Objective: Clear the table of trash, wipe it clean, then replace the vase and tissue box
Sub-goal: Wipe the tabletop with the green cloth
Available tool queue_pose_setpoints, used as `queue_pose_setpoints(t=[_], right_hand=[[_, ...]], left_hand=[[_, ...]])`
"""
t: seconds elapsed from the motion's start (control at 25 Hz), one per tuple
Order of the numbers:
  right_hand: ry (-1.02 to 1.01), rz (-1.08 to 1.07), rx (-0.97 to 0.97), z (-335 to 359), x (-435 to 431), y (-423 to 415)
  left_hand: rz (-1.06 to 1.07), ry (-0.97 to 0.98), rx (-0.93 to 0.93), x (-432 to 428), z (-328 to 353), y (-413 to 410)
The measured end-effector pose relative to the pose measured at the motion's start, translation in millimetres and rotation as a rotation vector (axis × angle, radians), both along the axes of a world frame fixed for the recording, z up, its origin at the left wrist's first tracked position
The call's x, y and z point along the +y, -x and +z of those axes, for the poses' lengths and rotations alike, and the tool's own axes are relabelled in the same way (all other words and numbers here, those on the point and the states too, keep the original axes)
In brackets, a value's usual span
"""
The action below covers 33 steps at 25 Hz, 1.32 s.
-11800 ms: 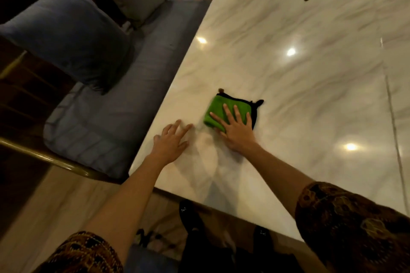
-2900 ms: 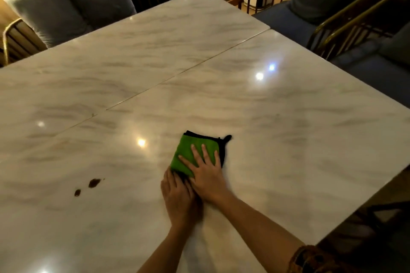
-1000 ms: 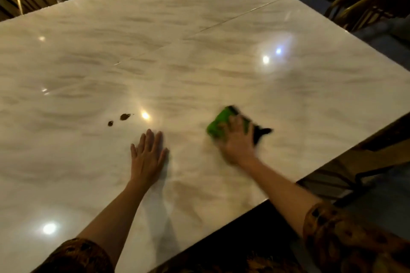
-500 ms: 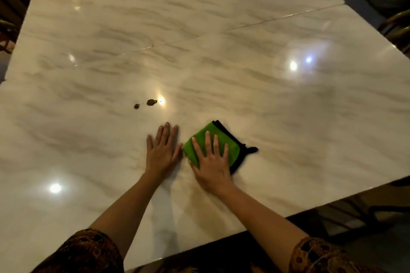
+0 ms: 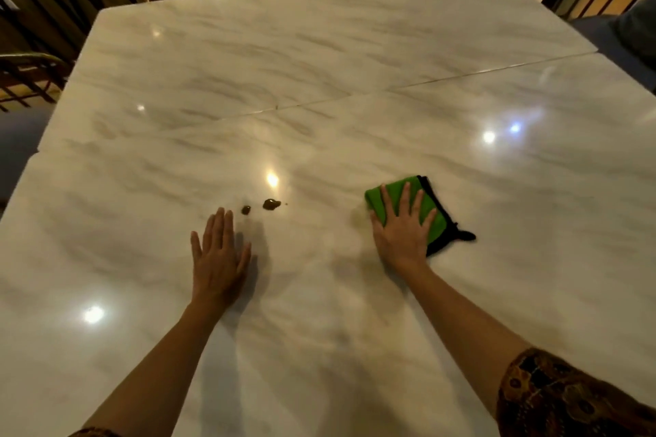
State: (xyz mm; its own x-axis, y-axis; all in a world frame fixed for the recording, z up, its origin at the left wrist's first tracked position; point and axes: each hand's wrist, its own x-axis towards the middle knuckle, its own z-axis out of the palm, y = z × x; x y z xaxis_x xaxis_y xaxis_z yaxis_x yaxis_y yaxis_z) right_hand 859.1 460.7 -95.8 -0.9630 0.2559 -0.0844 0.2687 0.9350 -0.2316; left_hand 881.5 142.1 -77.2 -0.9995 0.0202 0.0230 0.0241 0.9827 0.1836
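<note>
Green cloth (image 5: 395,188) lies folded flat on the desk (image 5: 319,46), right of centre and toward your near edge. It is pinned under your right hand (image 5: 403,238), whose fingers are spread straight across it and point away from you. Your left hand (image 5: 218,259) rests palm down on bare marble, fingers straight and close together, holding nothing. Its fingertips sit just beside two brown spots (image 5: 271,204).

Trash looks gone: only the cloth and those spots lie on the surface. I judge that wiping is under way but not finished, since the spots sit well left of the cloth, unwiped. Neither vase nor tissue box stands on the desk, so putting them back is yet to come.

The cloth's long axis seems to run from far-left to near-right, slanted against the desk's near edge, though your hand hides part of it. Its black-trimmed edge faces right, and a small black tab (image 5: 465,234) sticks out at the near-right corner, pointing right.
</note>
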Motion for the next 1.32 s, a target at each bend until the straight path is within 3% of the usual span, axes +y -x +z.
queue_pose_setpoints(t=[0.2,0.32,0.4,0.6,0.76,1.04,1.16,1.32], right_hand=[[0.037,0.353,0.046,0.6,-138.5,-11.1],[0.052,0.527,0.000,4.2,-154.6,-16.1],[0.075,0.479,-0.014,2.8,-123.6,2.7],[0.026,0.019,-0.039,5.2,-8.0,65.9],[-0.021,-0.207,-0.057,6.9,-42.2,100.3],[0.035,0.285,-0.071,15.4,-200.4,84.8],[0.102,0.328,-0.060,16.0,-164.5,84.5],[0.110,0.095,-0.003,14.4,-59.5,119.7]], left_hand=[[0.170,-0.012,-0.138,-14.2,-11.2,13.7],[0.164,-0.014,-0.147,-16.4,-12.9,11.7],[0.174,-0.024,-0.139,-18.3,-12.7,11.1],[0.187,-0.035,-0.103,-15.3,-12.0,11.0],[0.188,-0.023,-0.109,-14.3,-11.4,10.5],[0.200,-0.032,-0.097,-17.6,-8.3,13.8],[0.188,0.022,-0.054,-24.1,-0.1,31.2],[0.186,-0.011,0.009,-29.8,7.2,92.0]])
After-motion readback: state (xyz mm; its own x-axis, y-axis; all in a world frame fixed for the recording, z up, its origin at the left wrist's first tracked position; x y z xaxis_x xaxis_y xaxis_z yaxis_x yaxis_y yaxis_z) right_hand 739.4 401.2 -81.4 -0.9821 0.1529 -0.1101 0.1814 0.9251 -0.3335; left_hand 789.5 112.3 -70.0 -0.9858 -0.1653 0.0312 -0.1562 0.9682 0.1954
